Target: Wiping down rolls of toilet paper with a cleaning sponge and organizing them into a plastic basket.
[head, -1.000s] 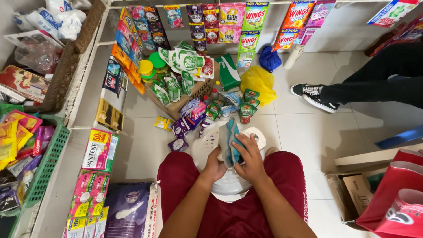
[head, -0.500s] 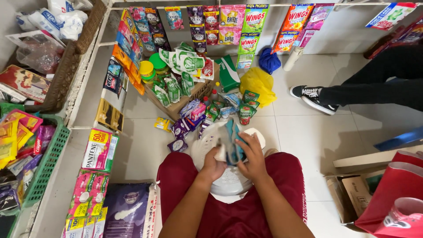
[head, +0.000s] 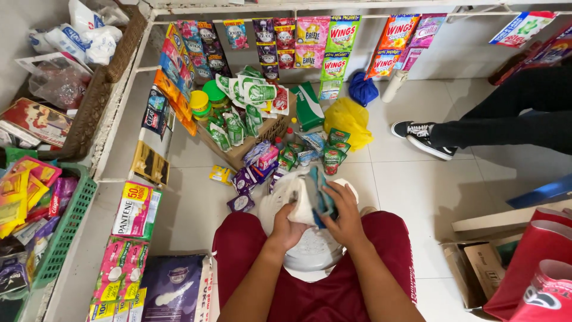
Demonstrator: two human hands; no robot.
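Head view: a small stack of blue-green sachets (head: 320, 192) is held over a white plastic stool (head: 310, 250), between the knees, near the frame's centre. A slip is judged possible, since the thin glossy packets are pinched only at their edges and could be scattered into the sachet pile (head: 280, 161) at 11 o'clock. The right hand (head: 344, 216) is curled closed around the stack; the left hand (head: 290, 228) is closed on its white lower edge.

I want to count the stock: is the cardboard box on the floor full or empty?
Full. Green sachets stick out above the box rim and some lie spilled beside it.
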